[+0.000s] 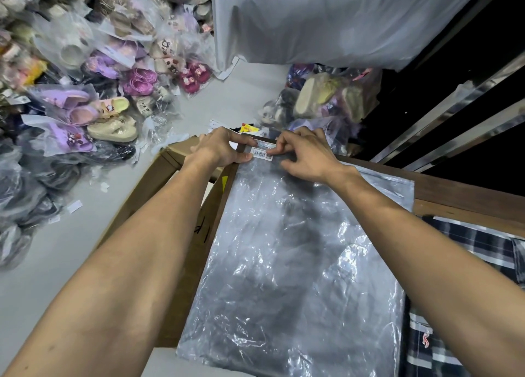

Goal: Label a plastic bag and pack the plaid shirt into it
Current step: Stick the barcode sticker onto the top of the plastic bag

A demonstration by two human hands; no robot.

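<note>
A clear, crinkled plastic bag lies flat on a wooden table, stretching from near me to the far corner. A small white barcode label sits on the bag's far left corner. My left hand pinches the bag's corner beside the label, thumb below and fingers on top. My right hand presses fingertips down on the label's right end. The plaid shirt, dark blue and white checks, lies to the right of the bag, partly under my right forearm.
An open cardboard box stands against the table's left side. Heaps of bagged slippers and sandals cover the grey floor at left and beyond the table. A large white sack hangs at the back. Metal rails run at right.
</note>
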